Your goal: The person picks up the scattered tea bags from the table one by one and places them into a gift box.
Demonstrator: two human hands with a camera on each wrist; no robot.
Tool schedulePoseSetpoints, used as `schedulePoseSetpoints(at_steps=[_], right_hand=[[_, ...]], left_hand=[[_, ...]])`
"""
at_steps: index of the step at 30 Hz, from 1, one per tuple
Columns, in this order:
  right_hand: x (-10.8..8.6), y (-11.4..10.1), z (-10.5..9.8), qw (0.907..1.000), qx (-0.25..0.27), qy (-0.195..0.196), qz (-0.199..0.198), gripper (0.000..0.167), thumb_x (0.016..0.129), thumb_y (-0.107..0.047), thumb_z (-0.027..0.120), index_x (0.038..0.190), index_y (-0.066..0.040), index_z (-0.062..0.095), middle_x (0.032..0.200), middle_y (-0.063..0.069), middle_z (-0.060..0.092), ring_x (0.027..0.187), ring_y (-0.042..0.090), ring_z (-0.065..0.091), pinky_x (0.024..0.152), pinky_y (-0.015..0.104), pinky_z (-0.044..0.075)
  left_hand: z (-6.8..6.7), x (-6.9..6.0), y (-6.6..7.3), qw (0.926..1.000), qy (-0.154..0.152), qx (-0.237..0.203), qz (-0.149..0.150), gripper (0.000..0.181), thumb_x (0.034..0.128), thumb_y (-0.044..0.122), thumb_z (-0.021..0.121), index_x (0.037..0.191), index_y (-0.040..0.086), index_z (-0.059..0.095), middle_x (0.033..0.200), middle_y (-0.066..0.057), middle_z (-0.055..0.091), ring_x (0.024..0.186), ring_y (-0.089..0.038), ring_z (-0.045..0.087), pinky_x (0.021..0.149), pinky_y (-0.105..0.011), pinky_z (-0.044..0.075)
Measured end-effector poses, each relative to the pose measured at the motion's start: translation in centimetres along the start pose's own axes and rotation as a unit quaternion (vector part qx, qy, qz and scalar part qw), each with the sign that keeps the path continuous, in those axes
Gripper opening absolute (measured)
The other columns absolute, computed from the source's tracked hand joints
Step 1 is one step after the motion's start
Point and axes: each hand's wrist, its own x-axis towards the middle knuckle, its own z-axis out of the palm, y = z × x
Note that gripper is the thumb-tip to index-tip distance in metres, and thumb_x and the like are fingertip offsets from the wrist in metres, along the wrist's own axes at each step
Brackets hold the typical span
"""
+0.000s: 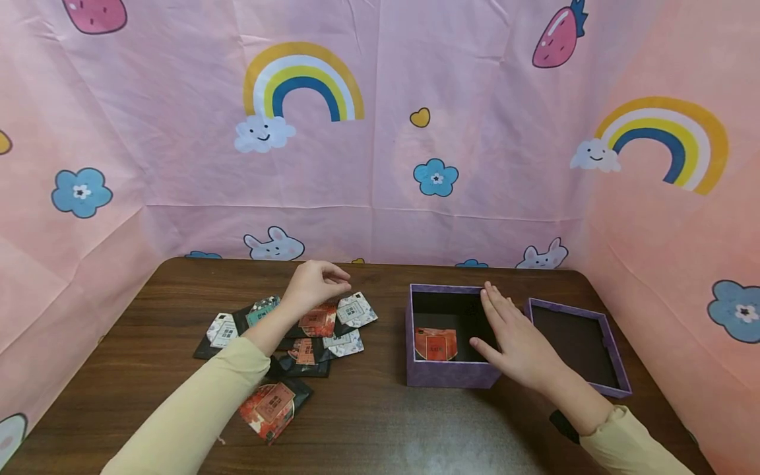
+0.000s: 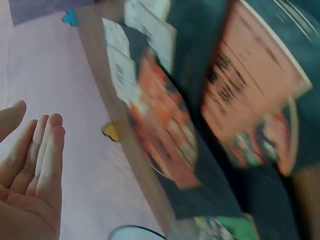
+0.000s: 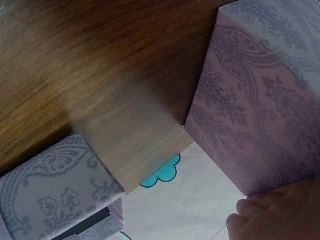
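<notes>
My left hand [image 1: 315, 287] hovers over a pile of black packets with printed labels, and in the left wrist view its palm [image 2: 32, 195] holds nothing. Beneath it lies a red-orange packet [image 1: 319, 320], with a white floral packet [image 1: 356, 310] just to the right. My right hand [image 1: 522, 340] rests on the right rim of a purple patterned box [image 1: 454, 375], fingers extended. Inside the box, one red packet [image 1: 436, 345] shows at the front left. The right wrist view has the box's patterned side [image 3: 255, 110] with the fingers at its edge.
The box's purple lid [image 1: 611, 349] lies upturned to the right of the box. Nearest the front is another red packet [image 1: 270, 409]; a green-labelled one [image 1: 263, 309] is at the pile's back. Printed pink cloth [image 1: 380, 165] encloses the brown table [image 1: 368, 435] behind and at the sides.
</notes>
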Motion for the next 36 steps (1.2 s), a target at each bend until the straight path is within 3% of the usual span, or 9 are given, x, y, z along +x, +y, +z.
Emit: schedulePoseSetpoints(at_steps=[13, 17, 26, 36], right_hand=[[0.0, 0.1, 0.1, 1.0000, -0.003, 0.001, 0.000, 0.092, 0.104, -0.045, 0.064, 0.167, 0.004, 0.019, 0.177, 0.023, 0.015, 0.163, 0.045, 0.021, 0.128, 0.065, 0.025], [0.1, 0.2, 0.2, 1.0000, -0.005, 0.002, -0.002, 0.092, 0.104, -0.045, 0.064, 0.168, 0.004, 0.019, 0.177, 0.022, 0.014, 0.163, 0.045, 0.021, 0.128, 0.065, 0.025], [0.1, 0.0, 0.1, 1.0000, -0.005, 0.000, -0.001, 0.091, 0.104, -0.045, 0.064, 0.167, 0.003, 0.020, 0.177, 0.022, 0.017, 0.163, 0.044, 0.022, 0.128, 0.065, 0.025], [0.0, 0.2, 0.1, 1.0000, -0.005, -0.002, 0.004, 0.092, 0.104, -0.047, 0.063, 0.168, 0.002, 0.019, 0.177, 0.021, 0.016, 0.163, 0.044, 0.021, 0.128, 0.065, 0.025]], left_hand=[[-2.0, -0.6, -4.2, 0.9978, 0.012, 0.005, -0.065, 0.033, 0.0968, 0.023, 0.080, 0.121, 0.001, 0.078, 0.112, -0.018, 0.080, 0.104, -0.036, 0.076, 0.091, -0.050, 0.062], [-2.1, -0.6, -5.2, 0.9980, -0.001, -0.003, -0.064, 0.035, 0.0975, 0.022, 0.079, 0.125, 0.000, 0.076, 0.113, -0.018, 0.080, 0.104, -0.035, 0.076, 0.093, -0.051, 0.062], [-1.4, -0.3, -8.0, 0.9980, -0.053, -0.034, -0.007, 0.037, 0.0956, 0.014, 0.081, 0.128, -0.004, 0.073, 0.122, -0.022, 0.077, 0.109, -0.036, 0.076, 0.090, -0.046, 0.064], [-1.0, -0.3, -8.2, 0.9909, -0.113, 0.052, 0.051, 0.052, 0.0900, 0.023, 0.087, 0.134, 0.000, 0.071, 0.131, -0.019, 0.075, 0.122, -0.039, 0.070, 0.103, -0.055, 0.057]])
